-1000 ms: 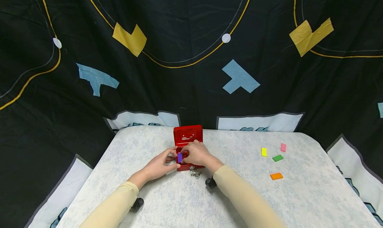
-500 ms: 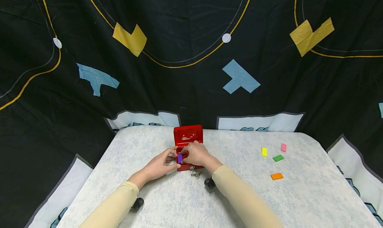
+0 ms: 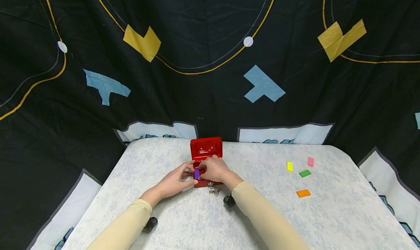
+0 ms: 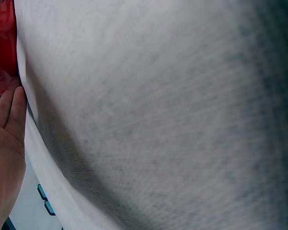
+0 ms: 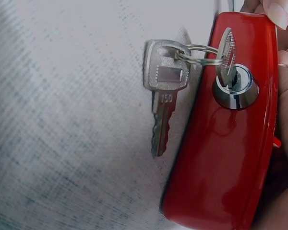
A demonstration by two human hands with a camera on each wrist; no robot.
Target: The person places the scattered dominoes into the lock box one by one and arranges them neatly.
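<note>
Right hand (image 3: 214, 169) seems to pinch the purple block (image 3: 197, 174) at the left end of the box (image 3: 202, 184); left hand (image 3: 174, 180) spread wide there. Loose pinch could drop the block askew; uneven pressing could skid the box.

Place: a small cloth-walled table station, looking like a makeshift recording set
Black cloth (image 3: 203, 104): is draping the far, left and right sides in loose folds, screening whatever room is lying beyond, so the kind of building cannot be told
Yellow curves (image 3: 188, 74): are looping across the cloth beside thin grey lines, white discs (image 3: 248, 42) punctuating them
Angular patches (image 3: 262, 86): are decorating the cloth in yellow and pale blue
White panels (image 3: 279, 134): are edging the cloth's lower part, showing dark borders and blue shapes
Table (image 3: 347, 213): is filling the near middle, its round-cornered top showing mottled white and blue-grey
Black devices (image 3: 151, 224): are sitting beneath both wrists, suggesting recording gear
</note>
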